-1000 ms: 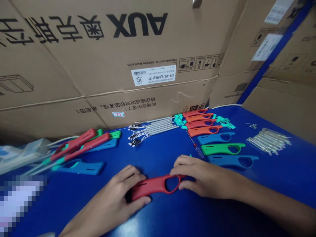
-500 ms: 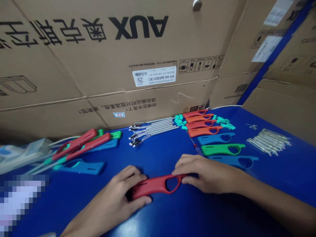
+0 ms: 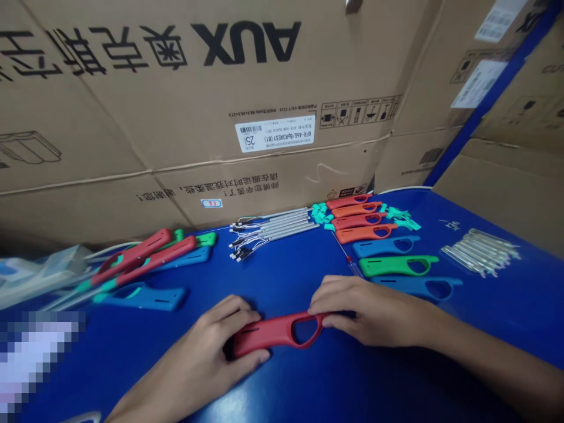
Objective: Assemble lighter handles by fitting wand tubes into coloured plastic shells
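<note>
Small workshop, plastic casings, metal rods

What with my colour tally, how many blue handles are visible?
4 blue handles: one behind, one in front of the green handle at right; at left, one in front, one partly behind a red handle. More may hide there.

Two hands are holding one red casing; seven loose casings and one screwdriver are lying right, at least five silver rods far, at least six handles left.
</note>
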Demonstrator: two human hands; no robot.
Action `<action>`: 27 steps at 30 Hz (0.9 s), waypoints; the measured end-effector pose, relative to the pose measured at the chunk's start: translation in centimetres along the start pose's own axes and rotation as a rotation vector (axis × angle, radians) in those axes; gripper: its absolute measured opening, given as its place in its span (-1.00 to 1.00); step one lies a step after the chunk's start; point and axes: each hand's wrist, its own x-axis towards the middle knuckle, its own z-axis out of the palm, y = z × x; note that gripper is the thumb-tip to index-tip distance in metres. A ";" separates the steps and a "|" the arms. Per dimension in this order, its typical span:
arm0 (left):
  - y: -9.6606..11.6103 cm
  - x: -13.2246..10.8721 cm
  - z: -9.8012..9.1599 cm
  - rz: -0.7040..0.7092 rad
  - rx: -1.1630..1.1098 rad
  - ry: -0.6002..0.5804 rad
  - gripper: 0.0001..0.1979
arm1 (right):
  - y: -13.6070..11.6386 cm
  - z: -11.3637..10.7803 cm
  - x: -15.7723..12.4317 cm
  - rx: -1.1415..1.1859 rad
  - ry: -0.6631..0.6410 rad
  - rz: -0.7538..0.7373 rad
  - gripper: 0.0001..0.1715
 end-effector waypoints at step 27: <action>0.6 -0.5 -0.7 0.026 0.080 -0.049 -0.68 | 0.2 0.5 -0.2 -0.084 -0.018 0.016 -0.77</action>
